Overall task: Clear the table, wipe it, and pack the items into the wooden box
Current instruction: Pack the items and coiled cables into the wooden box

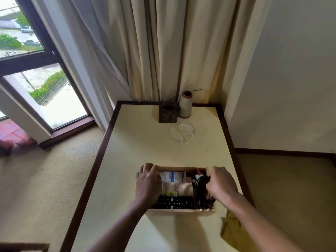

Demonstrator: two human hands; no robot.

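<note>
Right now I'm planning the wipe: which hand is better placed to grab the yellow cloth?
Right, probably. The yellow cloth lies at the table's near right edge, just behind the right hand. The left hand is at the wooden box's left end and would have to cross over it.

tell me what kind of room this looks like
Probably a hotel room, though a furnished flat is possible: floor-length curtains beside a tall window, wall-to-wall carpet, and a plain table holding a tissue box and a wooden box with a remote control in it.
</note>
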